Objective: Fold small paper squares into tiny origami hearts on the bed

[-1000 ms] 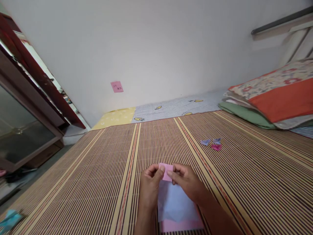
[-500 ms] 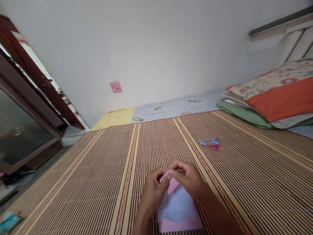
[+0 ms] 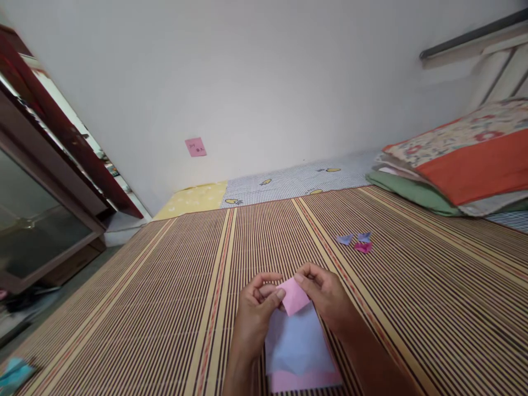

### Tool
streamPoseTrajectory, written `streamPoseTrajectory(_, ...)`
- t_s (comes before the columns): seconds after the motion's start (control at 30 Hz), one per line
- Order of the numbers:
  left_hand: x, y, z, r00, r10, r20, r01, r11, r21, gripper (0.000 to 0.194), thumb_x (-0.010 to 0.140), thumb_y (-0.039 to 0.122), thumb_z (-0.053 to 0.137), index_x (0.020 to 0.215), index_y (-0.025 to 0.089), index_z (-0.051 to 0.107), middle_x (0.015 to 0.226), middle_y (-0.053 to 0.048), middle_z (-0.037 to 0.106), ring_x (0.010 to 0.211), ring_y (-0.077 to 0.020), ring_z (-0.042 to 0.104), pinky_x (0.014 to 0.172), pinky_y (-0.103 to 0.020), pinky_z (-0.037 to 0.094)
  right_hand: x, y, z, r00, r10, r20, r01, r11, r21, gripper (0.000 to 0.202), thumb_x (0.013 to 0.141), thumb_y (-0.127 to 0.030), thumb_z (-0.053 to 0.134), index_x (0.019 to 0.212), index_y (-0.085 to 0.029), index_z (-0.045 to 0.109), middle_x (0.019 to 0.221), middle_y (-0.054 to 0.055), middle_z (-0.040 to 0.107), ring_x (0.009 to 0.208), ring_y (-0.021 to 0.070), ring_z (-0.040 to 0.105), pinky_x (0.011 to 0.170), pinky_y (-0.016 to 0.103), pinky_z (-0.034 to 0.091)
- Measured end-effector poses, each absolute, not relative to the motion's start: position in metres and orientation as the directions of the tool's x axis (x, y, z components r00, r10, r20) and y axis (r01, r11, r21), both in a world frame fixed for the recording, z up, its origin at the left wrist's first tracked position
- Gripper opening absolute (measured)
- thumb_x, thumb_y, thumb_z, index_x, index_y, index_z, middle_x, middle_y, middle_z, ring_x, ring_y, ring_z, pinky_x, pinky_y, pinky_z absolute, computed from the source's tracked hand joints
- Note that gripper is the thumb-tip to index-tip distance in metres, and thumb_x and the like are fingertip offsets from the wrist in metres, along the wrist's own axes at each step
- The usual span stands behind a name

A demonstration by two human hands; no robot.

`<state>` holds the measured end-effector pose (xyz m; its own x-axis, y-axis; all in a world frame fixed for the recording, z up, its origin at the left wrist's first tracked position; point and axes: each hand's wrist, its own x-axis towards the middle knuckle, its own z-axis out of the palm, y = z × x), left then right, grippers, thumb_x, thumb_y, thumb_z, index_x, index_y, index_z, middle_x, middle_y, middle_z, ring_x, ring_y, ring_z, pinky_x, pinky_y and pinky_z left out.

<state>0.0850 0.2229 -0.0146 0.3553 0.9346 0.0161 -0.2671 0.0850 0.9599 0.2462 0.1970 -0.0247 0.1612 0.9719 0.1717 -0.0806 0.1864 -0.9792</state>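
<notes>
A small pink square of folded paper [image 3: 294,297] is held up between both hands. My left hand [image 3: 260,305] pinches its left corner between thumb and fingers. At its upper right corner, my right hand [image 3: 324,291] grips the paper with thumb and forefinger. Just below lies a pale blue sheet of paper [image 3: 299,344] on top of a pink sheet [image 3: 305,380], both flat on the striped mat. Further off to the right sit two small folded lilac papers [image 3: 345,239] and a magenta folded paper [image 3: 363,247].
The striped bamboo mat [image 3: 157,291] spreads over the bed. Folded bedding with an orange and floral cover [image 3: 470,159] is piled at the right. A turquoise item [image 3: 16,374] lies at the lower left. A pink note [image 3: 195,147] is stuck on the white wall.
The pink paper has turned to show its flat square face and lies more open to view. My hands have moved slightly apart, both at its upper corners.
</notes>
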Motion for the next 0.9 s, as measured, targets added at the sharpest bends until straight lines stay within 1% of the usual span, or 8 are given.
streamPoseTrajectory(0.17, 0.094, 0.215, -0.012, 0.25, 0.962, 0.114, -0.207, -0.062, 0.976, 0.023, 0.078, 0.027, 0.081, 0.095, 0.02, 0.067, 0.071, 0.002, 0.065, 0.065, -0.013, 0.057, 0.062, -0.022, 0.043, 0.243, 0.198, -0.024, 0.272, 0.949, 0.16, -0.076, 0.187, -0.979, 0.031, 0.084, -0.047, 0.066, 0.074, -0.02, 0.057, 0.065, -0.003, 0.051, 0.059, 0.0148, 0.047, 0.054, 0.026, 0.037)
streamPoseTrajectory(0.27, 0.092, 0.213, -0.007, 0.339, 0.931, 0.138, -0.097, -0.111, 0.989, 0.013, 0.081, 0.026, 0.077, 0.091, 0.019, 0.072, 0.07, 0.001, 0.061, 0.065, -0.0135, 0.054, 0.061, -0.022, 0.041, 0.245, 0.2, -0.025, 0.272, 0.95, 0.153, -0.075, 0.179, -0.981, 0.031, 0.082, -0.047, 0.067, 0.071, -0.02, 0.057, 0.064, -0.003, 0.051, 0.059, 0.0151, 0.047, 0.054, 0.026, 0.038)
streamPoseTrajectory(0.37, 0.084, 0.214, -0.002, 0.44, 0.892, 0.103, -0.06, -0.086, 0.995, 0.012, 0.082, 0.03, 0.075, 0.084, 0.018, 0.078, 0.07, -0.002, 0.063, 0.066, -0.0148, 0.055, 0.062, -0.023, 0.041, 0.247, 0.2, -0.026, 0.225, 0.964, 0.14, -0.087, 0.163, -0.983, 0.03, 0.081, -0.046, 0.067, 0.07, -0.02, 0.057, 0.064, -0.002, 0.052, 0.059, 0.0151, 0.048, 0.054, 0.026, 0.04)
streamPoseTrajectory(0.5, 0.075, 0.216, 0.002, 0.52, 0.847, 0.112, -0.127, -0.052, 0.99, 0.021, 0.086, 0.036, 0.071, 0.096, 0.021, 0.08, 0.081, -0.006, 0.071, 0.074, -0.0175, 0.062, 0.07, -0.026, 0.046, 0.249, 0.2, -0.03, 0.174, 0.979, 0.111, -0.11, 0.131, -0.985, 0.029, 0.083, -0.045, 0.067, 0.07, -0.02, 0.057, 0.063, -0.003, 0.049, 0.057, 0.0135, 0.045, 0.051, 0.024, 0.036)
streamPoseTrajectory(0.7, 0.074, 0.215, -0.001, 0.582, 0.808, 0.091, -0.154, 0.0, 0.988, 0.025, 0.081, 0.034, 0.079, 0.103, 0.021, 0.08, 0.078, -0.003, 0.07, 0.07, -0.0138, 0.061, 0.064, -0.021, 0.045, 0.246, 0.199, -0.03, 0.162, 0.983, 0.092, -0.183, 0.121, -0.976, 0.029, 0.083, -0.044, 0.07, 0.073, -0.019, 0.059, 0.065, -0.003, 0.054, 0.059, 0.0132, 0.048, 0.053, 0.024, 0.037)
streamPoseTrajectory(0.77, 0.073, 0.216, -0.002, 0.564, 0.821, 0.089, -0.172, 0.011, 0.985, 0.023, 0.081, 0.031, 0.08, 0.101, 0.021, 0.08, 0.078, -0.002, 0.07, 0.07, -0.0131, 0.062, 0.065, -0.02, 0.046, 0.245, 0.197, -0.026, 0.165, 0.981, 0.1, -0.204, 0.133, -0.97, 0.026, 0.085, -0.044, 0.07, 0.082, -0.018, 0.064, 0.069, -0.002, 0.058, 0.061, 0.0135, 0.052, 0.054, 0.024, 0.039)
streamPoseTrajectory(0.83, 0.07, 0.218, -0.004, 0.523, 0.847, 0.101, -0.197, 0.005, 0.98, 0.021, 0.08, 0.03, 0.081, 0.099, 0.021, 0.081, 0.08, -0.003, 0.072, 0.073, -0.0136, 0.064, 0.067, -0.021, 0.048, 0.248, 0.195, -0.022, 0.17, 0.978, 0.122, -0.182, 0.153, -0.971, 0.028, 0.089, -0.044, 0.067, 0.1, -0.019, 0.068, 0.072, -0.001, 0.062, 0.062, 0.0138, 0.054, 0.055, 0.024, 0.041)
streamPoseTrajectory(0.9, 0.067, 0.221, -0.006, 0.466, 0.876, 0.123, -0.22, -0.02, 0.975, 0.018, 0.081, 0.03, 0.081, 0.096, 0.021, 0.081, 0.083, -0.004, 0.074, 0.076, -0.0145, 0.067, 0.07, -0.022, 0.05, 0.253, 0.191, -0.017, 0.152, 0.976, 0.158, -0.128, 0.178, -0.976, 0.03, 0.094, -0.04, 0.062, 0.116, -0.021, 0.068, 0.074, -0.001, 0.065, 0.062, 0.0142, 0.057, 0.056, 0.025, 0.044)
